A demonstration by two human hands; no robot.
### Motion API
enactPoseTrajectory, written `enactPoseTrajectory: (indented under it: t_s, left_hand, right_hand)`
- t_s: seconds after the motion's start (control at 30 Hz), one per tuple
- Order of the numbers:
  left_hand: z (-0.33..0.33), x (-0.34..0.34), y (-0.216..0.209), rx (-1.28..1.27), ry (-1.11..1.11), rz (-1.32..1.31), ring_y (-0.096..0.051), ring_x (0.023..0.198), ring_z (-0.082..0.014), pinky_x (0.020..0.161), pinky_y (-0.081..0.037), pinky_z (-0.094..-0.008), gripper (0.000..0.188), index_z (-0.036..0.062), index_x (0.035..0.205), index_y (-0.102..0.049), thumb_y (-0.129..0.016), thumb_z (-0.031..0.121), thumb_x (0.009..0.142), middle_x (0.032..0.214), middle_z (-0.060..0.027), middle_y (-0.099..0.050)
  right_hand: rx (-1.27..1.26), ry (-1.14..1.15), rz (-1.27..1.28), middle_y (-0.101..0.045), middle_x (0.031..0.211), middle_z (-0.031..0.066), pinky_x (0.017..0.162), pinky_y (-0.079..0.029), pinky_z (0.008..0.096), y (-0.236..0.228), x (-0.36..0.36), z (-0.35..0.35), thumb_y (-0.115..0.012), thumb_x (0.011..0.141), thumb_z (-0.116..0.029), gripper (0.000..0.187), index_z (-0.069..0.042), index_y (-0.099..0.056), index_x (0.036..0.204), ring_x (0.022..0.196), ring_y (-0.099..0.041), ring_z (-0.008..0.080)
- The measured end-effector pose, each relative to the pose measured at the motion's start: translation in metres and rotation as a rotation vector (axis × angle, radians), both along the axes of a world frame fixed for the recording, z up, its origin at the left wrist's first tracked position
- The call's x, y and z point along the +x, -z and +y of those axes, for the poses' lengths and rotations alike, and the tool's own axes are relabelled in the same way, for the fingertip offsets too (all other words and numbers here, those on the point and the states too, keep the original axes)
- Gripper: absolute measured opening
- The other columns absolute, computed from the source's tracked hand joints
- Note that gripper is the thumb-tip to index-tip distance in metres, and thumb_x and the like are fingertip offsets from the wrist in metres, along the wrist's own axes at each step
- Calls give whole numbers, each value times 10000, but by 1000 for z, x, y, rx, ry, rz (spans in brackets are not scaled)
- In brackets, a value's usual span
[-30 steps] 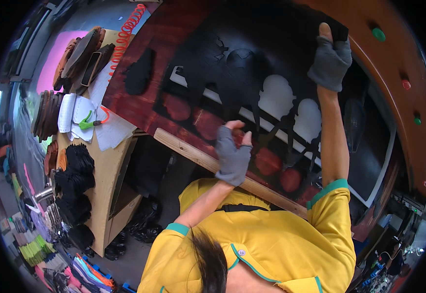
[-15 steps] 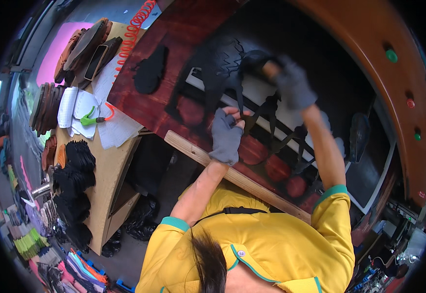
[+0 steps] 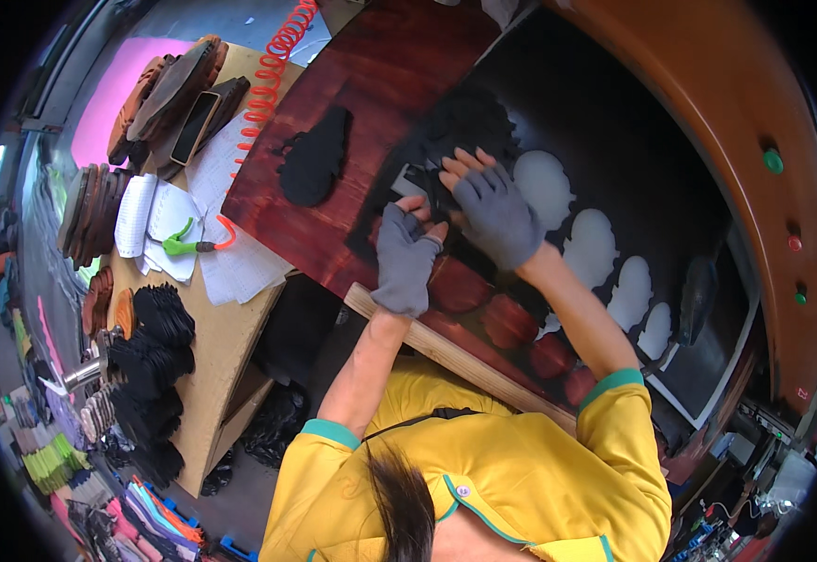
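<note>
My left hand [image 3: 405, 262], in a grey fingerless glove, is over the near side of the dark red table [image 3: 287, 239]. Its fingers are curled at the edge of black sheet scrap [image 3: 434, 187]; what they pinch is hard to make out. My right hand [image 3: 499, 214], gloved alike, lies just right of it, fingers stretched out over the scrap. Beyond my hands is a bunched black heap [image 3: 464, 122] with jagged edges. Right of my right hand, a black sheet [image 3: 605, 140] shows several pale sole-shaped openings [image 3: 589, 248]. A pile of black sole-shaped pieces [image 3: 316, 157] lies left.
A dark sole-shaped tool [image 3: 698, 302] rests at the right. An orange-brown machine beam [image 3: 708, 84] with buttons curves overhead. To the left, a wooden side table [image 3: 226, 351] holds papers, a phone [image 3: 195, 127], a green air gun [image 3: 184, 240] and stacked soles. A red coiled hose [image 3: 272, 70] hangs there.
My right hand has swung left and nearer, beside my left hand. The black strips stretched between my hands have been drawn left and bunched, exposing the pale shapes. My left hand shifted slightly left.
</note>
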State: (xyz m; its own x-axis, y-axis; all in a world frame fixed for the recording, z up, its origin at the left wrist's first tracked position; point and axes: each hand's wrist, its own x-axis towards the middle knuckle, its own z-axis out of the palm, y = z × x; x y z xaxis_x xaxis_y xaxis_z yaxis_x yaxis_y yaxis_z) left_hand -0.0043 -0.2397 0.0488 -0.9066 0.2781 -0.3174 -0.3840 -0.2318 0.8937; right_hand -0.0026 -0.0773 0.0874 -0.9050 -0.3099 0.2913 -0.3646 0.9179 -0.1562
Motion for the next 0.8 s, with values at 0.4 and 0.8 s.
enactPoseTrajectory:
  t_s: [0.4,0.8]
  left_hand:
    - [-4,-5,1,-53,101,-55,-603,957,-117,851,-476,-219,371,16,1190,-458,-549,-142,867,1132,-123,-656]
    - [27,-11,-41,-503,121,1532,-506,1192,-348,980,-377,-486,655,92,1295,-465,-801,310,777,1312,-150,-498]
  right_hand:
    - [-41,657,155,-655,1018,161,763,-508,388,-10,-16,69,-669,902,-270,382,-9,-595,1170,903,-640,293]
    - [-2118,839,320,-660,1117,138,804,-523,430,-41,90,94,-595,974,-243,301,-20,-590,1176,957,-649,265]
